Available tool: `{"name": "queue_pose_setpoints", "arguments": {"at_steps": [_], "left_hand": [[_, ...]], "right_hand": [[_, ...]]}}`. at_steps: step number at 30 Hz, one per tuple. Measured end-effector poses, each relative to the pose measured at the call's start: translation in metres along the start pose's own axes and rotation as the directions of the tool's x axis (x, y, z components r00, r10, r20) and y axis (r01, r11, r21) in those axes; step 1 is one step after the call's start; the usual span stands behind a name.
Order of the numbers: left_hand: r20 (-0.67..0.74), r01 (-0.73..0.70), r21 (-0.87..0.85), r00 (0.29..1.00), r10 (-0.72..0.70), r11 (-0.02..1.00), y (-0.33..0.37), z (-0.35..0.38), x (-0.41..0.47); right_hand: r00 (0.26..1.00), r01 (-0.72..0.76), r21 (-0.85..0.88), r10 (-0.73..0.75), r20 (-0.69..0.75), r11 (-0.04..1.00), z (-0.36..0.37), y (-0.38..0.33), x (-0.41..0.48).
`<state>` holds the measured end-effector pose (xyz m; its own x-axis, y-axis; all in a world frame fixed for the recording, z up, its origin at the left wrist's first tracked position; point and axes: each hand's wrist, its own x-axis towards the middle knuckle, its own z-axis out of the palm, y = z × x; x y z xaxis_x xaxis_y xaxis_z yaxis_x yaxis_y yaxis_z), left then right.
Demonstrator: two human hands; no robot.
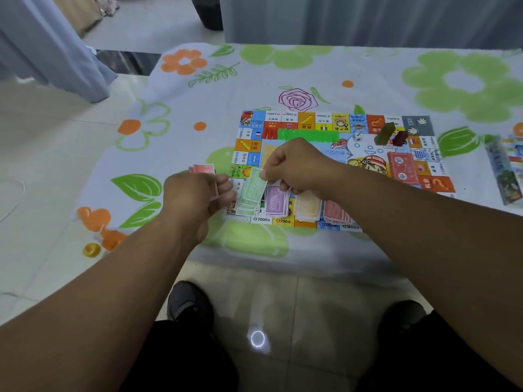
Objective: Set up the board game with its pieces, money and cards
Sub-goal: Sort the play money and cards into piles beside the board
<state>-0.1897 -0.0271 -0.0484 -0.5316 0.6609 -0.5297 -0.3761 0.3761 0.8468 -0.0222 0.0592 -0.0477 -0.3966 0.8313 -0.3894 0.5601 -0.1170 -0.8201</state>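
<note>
Head view: money is being sorted. The right hand (291, 165) pinches a green note (255, 186) just above the green pile (246, 207) at the lower left of the board (307, 121), centre frame. The left hand (195, 199) grips a wad of notes (202, 168) (red on top). Next, I'd judge, the note needs laying square on its pile, then another dealt. Legible: "5000" on the purple pile (276, 204), "DA XIONG" mid-board, "2000", "700", "1600" along the board's bottom edge.
</note>
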Motion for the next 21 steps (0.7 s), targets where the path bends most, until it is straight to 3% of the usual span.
{"name": "queue_pose_setpoints", "arguments": {"at_steps": [8, 15, 21], "left_hand": [[0.197, 0.103, -0.060, 0.976, -0.090, 0.993, 0.000, 0.012, -0.012], [0.370, 0.149, -0.001, 0.919, -0.138, 0.989, -0.007, 0.030, -0.021], [0.490, 0.141, 0.078, 0.856, -0.162, 0.987, -0.017, 0.053, -0.032]], "right_hand": [[0.999, -0.033, -0.106, 0.030, -0.031, 0.994, 0.004, -0.001, -0.001], [0.997, 0.069, 0.082, -0.066, -0.032, 0.994, -0.014, -0.002, -0.015], [0.995, 0.089, 0.027, -0.088, -0.036, 0.996, -0.039, 0.015, -0.032]]}}
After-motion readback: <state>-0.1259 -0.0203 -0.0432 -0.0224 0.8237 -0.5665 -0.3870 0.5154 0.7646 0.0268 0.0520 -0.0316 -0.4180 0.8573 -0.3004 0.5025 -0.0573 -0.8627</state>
